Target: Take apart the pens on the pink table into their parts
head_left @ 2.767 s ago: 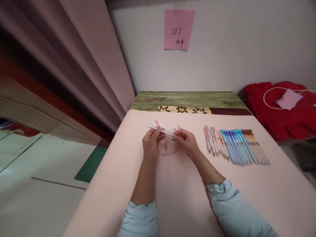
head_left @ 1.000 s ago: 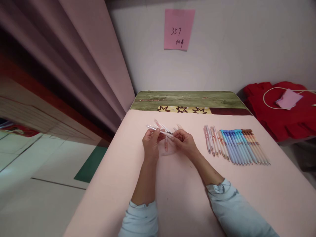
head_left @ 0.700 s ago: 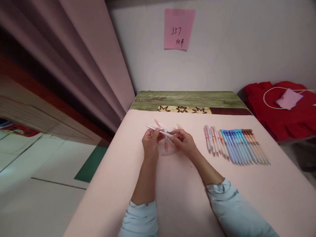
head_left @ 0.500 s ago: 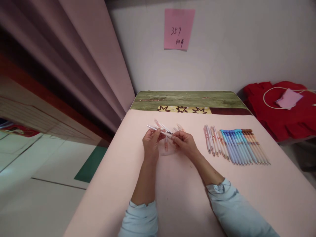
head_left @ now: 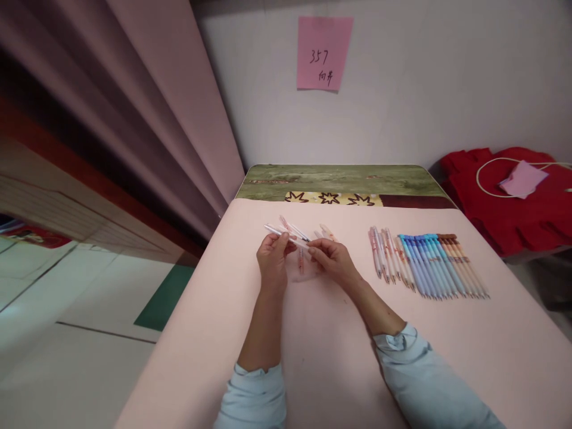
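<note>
Between my two hands a slim white pen [head_left: 298, 241] lies slantwise, its silvery end pointing up and left. My left hand [head_left: 273, 256] pinches it near that end with thumb and fingers. At the pen's other end, my right hand [head_left: 333, 259] has its thumb and fingertips closed on it. Behind and under the hands, clear pen pieces with orange-red print [head_left: 301, 262] and more pale pens [head_left: 328, 232] lie on the pink table cover, partly hidden by my fingers.
To the right lies a row of pens: white patterned ones [head_left: 389, 256], blue ones [head_left: 429, 265] and brown-topped ones [head_left: 465, 265]. The pink cover [head_left: 339, 369] spans the table. A red cloth [head_left: 504, 220] with a cable sits beyond the right edge; a curtain [head_left: 179, 89] hangs left.
Both hands have shifted very slightly to the left with the pen. My right fingertips sit a little differently on its end. The pens lying on the table look unmoved.
</note>
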